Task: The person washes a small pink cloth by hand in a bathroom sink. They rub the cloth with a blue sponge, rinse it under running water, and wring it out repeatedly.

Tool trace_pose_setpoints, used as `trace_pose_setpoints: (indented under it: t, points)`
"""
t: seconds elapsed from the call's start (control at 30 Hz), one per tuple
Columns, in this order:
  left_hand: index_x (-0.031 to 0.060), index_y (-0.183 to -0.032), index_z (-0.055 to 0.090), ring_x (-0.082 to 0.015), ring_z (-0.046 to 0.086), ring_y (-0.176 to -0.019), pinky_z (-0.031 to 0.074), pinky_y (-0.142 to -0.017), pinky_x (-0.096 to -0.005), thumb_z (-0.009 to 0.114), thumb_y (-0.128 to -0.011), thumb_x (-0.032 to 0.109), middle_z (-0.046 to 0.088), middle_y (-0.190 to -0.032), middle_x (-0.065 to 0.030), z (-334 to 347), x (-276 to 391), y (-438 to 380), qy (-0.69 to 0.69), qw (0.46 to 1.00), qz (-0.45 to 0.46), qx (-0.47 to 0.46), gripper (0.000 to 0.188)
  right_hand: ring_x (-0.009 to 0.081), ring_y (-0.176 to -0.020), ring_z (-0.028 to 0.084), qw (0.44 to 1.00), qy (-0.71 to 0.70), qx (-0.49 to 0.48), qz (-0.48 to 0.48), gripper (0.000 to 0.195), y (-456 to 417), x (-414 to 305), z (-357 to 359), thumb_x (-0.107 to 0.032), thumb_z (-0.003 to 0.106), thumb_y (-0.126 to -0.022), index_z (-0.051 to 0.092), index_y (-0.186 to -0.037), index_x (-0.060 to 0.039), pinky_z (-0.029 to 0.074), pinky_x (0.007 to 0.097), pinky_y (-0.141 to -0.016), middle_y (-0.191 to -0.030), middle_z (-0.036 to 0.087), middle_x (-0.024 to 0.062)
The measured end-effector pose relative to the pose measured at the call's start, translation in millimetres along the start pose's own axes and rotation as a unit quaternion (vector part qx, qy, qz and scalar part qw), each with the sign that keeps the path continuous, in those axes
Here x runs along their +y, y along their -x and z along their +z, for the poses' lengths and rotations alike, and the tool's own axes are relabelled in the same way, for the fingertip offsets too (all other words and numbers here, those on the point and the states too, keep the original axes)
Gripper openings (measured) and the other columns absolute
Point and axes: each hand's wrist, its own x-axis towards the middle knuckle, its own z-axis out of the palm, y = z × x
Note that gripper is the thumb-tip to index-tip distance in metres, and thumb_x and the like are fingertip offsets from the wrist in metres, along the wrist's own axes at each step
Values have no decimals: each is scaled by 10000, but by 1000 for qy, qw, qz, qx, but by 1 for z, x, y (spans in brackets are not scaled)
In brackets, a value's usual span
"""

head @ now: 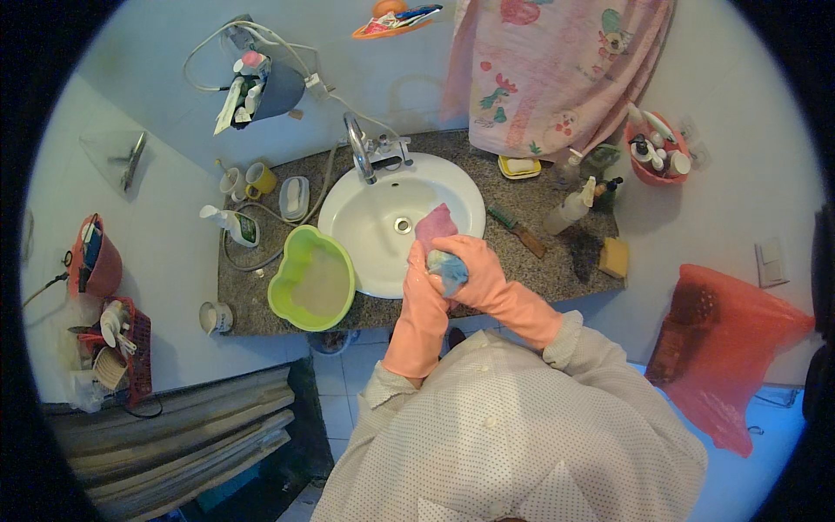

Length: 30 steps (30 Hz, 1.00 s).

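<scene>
Both of my hands wear orange rubber gloves and meet over the near right rim of a white washbasin [365, 241]. Between them my left hand [421, 280] and my right hand [473, 264] grip a wet, crumpled blue cloth [449, 271]. A pink cloth [437, 223] sticks up beyond my fingers over the basin; which hand holds it I cannot tell. To the left of the basin stands a green plastic tub [319, 280] with cloudy liquid in it. The chrome faucet [357, 147] arches over the basin's back edge, and no water stream shows.
On the granite counter [404, 316] are a spray bottle [231, 225], a yellow mug [261, 179], a soap box [294, 198], a brush [518, 233], a soap dish [520, 167], pump bottles [567, 210] and a yellow sponge [614, 258]. A pink towel [528, 78] hangs behind.
</scene>
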Motion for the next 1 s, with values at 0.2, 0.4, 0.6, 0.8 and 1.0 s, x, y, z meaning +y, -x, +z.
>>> trace_pose_setpoints:
  t: [0.2,0.4,0.6,0.8,1.0]
  points:
    - [10,-1546,422,-276,583,-1335,455,-1169,-443,330,-1156,416,573,-1484,-135,7,5,17,-343,926,152,-44,571,287,-1010,708,985,10,94,146,567,7,100,-15,-321,860,-800,685,-1272,-59,575,398,-869,-1101,736,144]
    - [56,-1591,384,-279,481,-1445,376,-1229,-453,366,-1149,383,481,-1585,-132,39,13,22,45,996,11,-77,550,265,-947,723,966,-105,187,144,508,-11,45,-28,-271,853,-816,700,-1265,-88,576,404,-856,-1060,752,136]
    - [163,-1671,258,-321,365,-1532,305,-1273,-498,341,-1148,378,332,-1688,-118,46,-10,13,89,985,18,-145,571,403,-952,705,999,3,50,21,423,-47,29,-9,-268,831,-811,747,-1189,-99,575,421,-870,-1028,735,200]
    - [226,-1696,180,-318,346,-1545,317,-1262,-525,366,-1136,360,335,-1680,-108,33,-1,17,140,975,-4,-173,605,368,-1023,708,990,-50,123,56,414,-52,30,-6,-275,811,-815,737,-1187,-108,559,423,-896,-1082,744,165]
    - [206,-1657,227,-283,485,-1421,436,-1155,-466,475,-1092,248,480,-1516,-110,41,5,16,167,971,17,-168,618,382,-1057,690,1000,-9,-18,-11,474,-29,54,17,-315,812,-780,727,-1210,-132,544,456,-918,-1110,738,171]
